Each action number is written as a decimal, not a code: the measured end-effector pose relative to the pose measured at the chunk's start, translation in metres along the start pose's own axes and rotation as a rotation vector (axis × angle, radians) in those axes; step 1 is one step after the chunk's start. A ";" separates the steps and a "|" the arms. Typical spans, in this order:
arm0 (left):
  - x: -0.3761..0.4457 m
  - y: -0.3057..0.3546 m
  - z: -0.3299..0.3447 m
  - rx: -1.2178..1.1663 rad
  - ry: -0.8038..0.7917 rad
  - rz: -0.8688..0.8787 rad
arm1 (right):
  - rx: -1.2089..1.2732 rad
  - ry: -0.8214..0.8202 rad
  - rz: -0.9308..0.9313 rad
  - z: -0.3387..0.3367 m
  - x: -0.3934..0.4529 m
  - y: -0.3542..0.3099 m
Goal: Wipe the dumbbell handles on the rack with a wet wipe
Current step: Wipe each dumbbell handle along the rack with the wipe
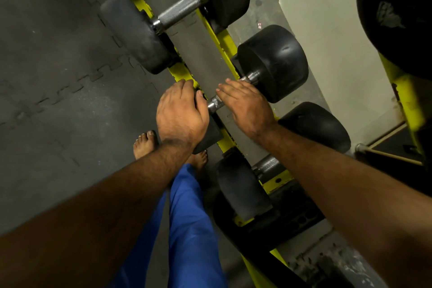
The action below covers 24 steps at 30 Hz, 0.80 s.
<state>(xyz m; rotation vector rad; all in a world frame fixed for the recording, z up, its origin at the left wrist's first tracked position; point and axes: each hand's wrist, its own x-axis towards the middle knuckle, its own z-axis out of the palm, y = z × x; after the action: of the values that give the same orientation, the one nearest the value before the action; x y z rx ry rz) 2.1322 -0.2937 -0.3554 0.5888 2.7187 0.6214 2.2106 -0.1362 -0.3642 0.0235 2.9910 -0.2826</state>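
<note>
Knurled handle (216, 102) mostly under hands (245, 105).

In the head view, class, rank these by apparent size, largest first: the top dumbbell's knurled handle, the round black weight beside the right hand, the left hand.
1. Round black weight
2. Left hand
3. Knurled handle

Nearness inflates the hand, so its place is unsure.

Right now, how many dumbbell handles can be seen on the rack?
3: a fully bare handle at the top, a middle handle under both hands, and a lower handle partly hidden by the right forearm. Others may lie out of frame.
</note>
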 end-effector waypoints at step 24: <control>0.000 0.001 -0.002 -0.011 -0.006 0.002 | -0.341 -0.345 0.277 -0.019 -0.001 -0.009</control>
<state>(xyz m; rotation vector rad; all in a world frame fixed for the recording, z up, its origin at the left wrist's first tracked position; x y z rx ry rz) 2.1320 -0.2936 -0.3533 0.5892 2.7080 0.6337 2.2091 -0.1410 -0.3435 0.3156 2.6092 0.2317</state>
